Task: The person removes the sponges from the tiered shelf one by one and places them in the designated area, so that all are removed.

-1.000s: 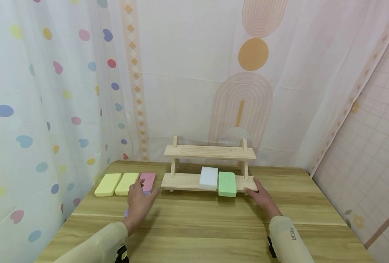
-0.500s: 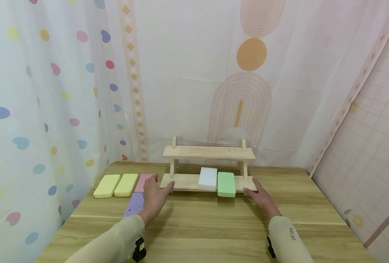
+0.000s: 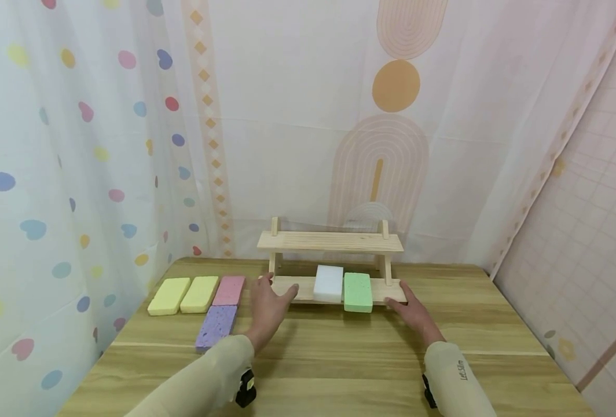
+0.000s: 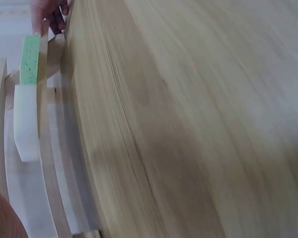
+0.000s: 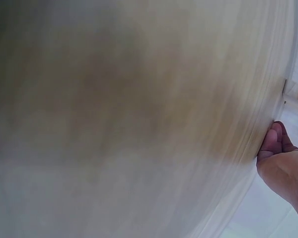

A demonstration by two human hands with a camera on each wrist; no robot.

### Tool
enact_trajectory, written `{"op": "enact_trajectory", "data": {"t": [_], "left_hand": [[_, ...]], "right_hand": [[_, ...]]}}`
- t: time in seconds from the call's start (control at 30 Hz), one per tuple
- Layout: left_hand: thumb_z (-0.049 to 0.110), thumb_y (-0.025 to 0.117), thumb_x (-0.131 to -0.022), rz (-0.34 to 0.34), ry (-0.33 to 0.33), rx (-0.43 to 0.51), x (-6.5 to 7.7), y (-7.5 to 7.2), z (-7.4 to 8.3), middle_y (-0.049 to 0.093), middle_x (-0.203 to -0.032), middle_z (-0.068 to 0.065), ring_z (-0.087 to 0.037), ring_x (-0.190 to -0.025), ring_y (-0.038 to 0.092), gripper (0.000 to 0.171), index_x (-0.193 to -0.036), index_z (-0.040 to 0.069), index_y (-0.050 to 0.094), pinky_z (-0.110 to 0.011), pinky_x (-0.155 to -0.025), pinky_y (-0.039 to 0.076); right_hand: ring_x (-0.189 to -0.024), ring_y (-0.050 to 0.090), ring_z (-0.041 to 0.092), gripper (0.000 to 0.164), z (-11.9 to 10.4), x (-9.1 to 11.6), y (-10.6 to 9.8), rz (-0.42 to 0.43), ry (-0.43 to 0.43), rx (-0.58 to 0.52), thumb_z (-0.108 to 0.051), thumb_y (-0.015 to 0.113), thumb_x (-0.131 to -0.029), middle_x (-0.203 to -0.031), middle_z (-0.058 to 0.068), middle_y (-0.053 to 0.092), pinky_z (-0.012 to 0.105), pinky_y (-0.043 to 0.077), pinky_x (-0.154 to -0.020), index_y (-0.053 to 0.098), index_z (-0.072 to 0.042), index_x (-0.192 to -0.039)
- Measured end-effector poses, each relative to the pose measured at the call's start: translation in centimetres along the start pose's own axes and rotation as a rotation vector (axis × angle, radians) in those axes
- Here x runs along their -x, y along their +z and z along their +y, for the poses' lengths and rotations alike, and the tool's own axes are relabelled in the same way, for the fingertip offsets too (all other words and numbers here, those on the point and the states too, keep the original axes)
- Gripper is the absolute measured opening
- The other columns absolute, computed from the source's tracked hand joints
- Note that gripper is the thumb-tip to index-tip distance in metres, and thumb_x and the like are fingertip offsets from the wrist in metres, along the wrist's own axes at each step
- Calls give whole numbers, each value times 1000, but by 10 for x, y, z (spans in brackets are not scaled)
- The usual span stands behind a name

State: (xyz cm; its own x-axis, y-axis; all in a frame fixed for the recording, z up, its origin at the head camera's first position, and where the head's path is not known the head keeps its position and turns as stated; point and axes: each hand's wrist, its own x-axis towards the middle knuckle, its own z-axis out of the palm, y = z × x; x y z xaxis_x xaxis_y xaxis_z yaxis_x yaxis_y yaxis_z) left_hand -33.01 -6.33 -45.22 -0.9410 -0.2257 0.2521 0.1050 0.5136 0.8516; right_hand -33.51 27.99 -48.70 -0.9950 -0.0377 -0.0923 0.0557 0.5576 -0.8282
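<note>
A two-tier wooden display shelf (image 3: 330, 241) stands near the back of the table. On its lower board lie a white sponge (image 3: 329, 283) and a green sponge (image 3: 358, 292), side by side. My right hand (image 3: 414, 313) grips the right end of the lower board. At the opposite end, my left hand (image 3: 269, 307) has its thumb and fingers spread around the board's left corner; whether it touches is unclear. In the left wrist view, the white sponge (image 4: 26, 121) and green sponge (image 4: 30, 59) lean over the board's edge, with the right hand (image 4: 49, 15) beyond them.
Left of the shelf, a yellow sponge (image 3: 169, 296), another yellow sponge (image 3: 200, 294) and a pink sponge (image 3: 229, 290) lie in a row. A purple sponge (image 3: 216, 327) lies below the pink one. Curtains (image 3: 297, 116) hang behind the wooden table (image 3: 349, 370).
My left hand has moved right, from over the pink and purple sponges to the shelf's left end, uncovering both sponges. The right hand has kept its hold on the shelf.
</note>
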Motion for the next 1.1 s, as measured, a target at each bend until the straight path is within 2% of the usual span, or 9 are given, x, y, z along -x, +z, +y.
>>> {"op": "enact_trajectory", "data": {"t": [0.27,0.53,0.7,0.87,1.1], "left_hand": [[38,77,-84,5,-3,-12,4,22,8,48,-129,-21,-37,-118,47,76,-139,-3,46,-54,-98,37],[42,76,-85,-51,-18,3,12,43,15,45,-133,-19,-36,-123,44,78,-141,-2,43,-54,-101,37],[45,77,-82,-56,-36,-7,16,57,20,44,-135,-19,-36,-124,43,82,-142,0,43,-53,-102,37],[47,79,-80,-57,-55,-18,19,70,24,44,-135,-17,-35,-123,43,85,-143,2,43,-52,-102,38],[46,81,-77,-20,-44,-57,20,81,28,47,-132,-19,-35,-120,45,87,-140,-1,45,-53,-100,38]], "right_hand": [[-144,10,52,88,-1,-1,1,11,1,-3,-51,52,-100,-161,27,5,67,14,-111,2,-10,-160],[-144,9,51,88,-1,-1,0,13,5,-13,-49,53,-100,-161,28,4,65,14,-112,1,-9,-159],[-144,9,51,88,0,-2,-1,13,0,-10,-48,52,-100,-161,28,5,65,14,-112,1,-8,-159],[-144,9,51,89,1,-4,0,12,-8,-2,-49,52,-100,-161,28,4,65,14,-112,0,-7,-159],[-143,14,52,88,1,-4,1,32,-18,-8,-46,54,-100,-158,31,12,64,18,-112,2,-5,-158]]}}
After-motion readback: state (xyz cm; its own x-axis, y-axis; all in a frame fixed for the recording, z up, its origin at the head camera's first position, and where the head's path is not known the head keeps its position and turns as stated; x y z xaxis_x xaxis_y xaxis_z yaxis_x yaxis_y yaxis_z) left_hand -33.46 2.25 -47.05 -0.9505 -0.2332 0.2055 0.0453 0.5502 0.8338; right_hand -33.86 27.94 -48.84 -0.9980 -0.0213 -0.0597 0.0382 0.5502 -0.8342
